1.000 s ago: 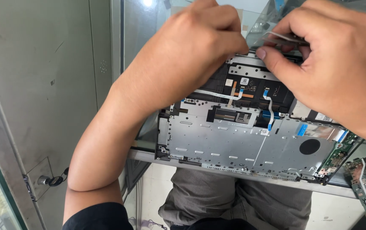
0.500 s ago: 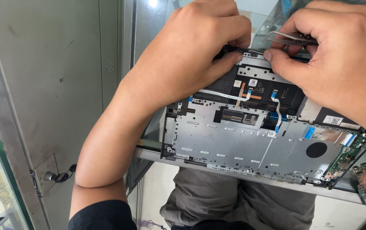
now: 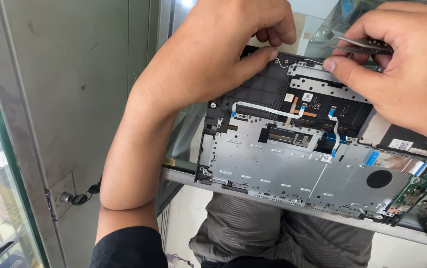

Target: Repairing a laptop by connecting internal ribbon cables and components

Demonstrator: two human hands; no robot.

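Lying across the centre and right of the frame, an opened laptop chassis (image 3: pixel 298 173) is seen on the edge of a glass desk (image 3: pixel 188 176), internals up. The left hand (image 3: pixel 223 54), upper centre, is curled, thumb tip pressed on a thin wire (image 3: pixel 293 62) at the chassis's top edge. The right hand (image 3: pixel 407 69), upper right, is clamped on metal tweezers (image 3: pixel 362 45), thumb resting just beside the wire. White flat ribbon cables (image 3: pixel 273 110) are routed over the silver keyboard plate below the hands. A green circuit board (image 3: pixel 412 188) is seen at lower right.
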